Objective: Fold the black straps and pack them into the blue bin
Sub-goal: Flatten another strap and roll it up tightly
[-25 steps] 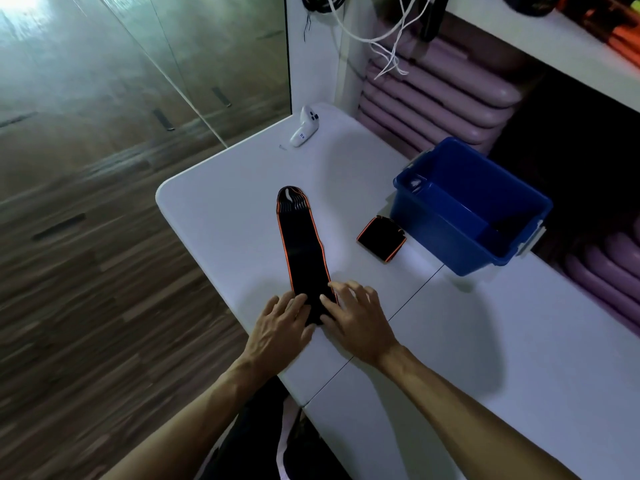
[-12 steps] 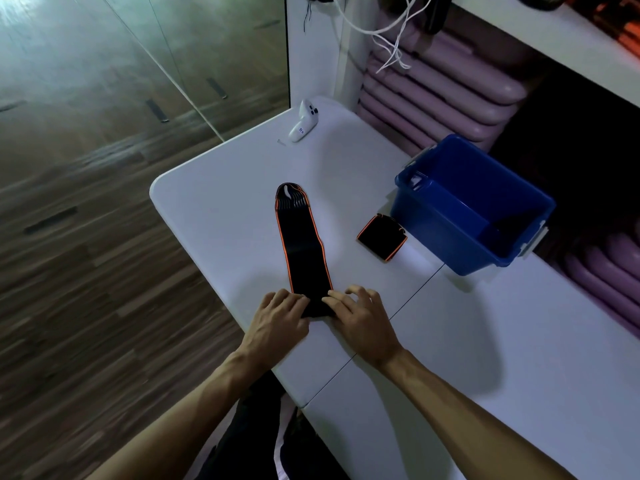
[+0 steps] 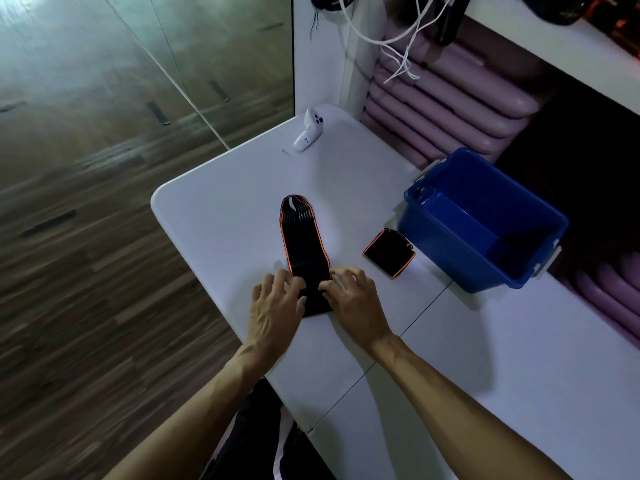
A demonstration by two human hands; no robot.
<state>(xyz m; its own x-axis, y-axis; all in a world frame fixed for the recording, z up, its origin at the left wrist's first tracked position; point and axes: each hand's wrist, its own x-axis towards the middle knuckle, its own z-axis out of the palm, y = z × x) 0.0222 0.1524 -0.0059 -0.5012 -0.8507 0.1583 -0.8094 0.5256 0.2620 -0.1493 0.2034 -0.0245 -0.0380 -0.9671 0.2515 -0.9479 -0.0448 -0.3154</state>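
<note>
Left hand [image 3: 277, 306]: flat on desk [image 3: 214, 230], fingers spread over near end of long strap [image 3: 304, 251].
Right hand [image 3: 353, 299]: fingertips pinching the same end.
Folded strap [image 3: 389, 252]: right of that hand.
Blue bin [image 3: 481, 220]: farther right.

You see a matt cloth strap [image 3: 304, 251] on a smooth white table [image 3: 214, 216]; the bin [image 3: 481, 220] at right is glossy plastic.
</note>
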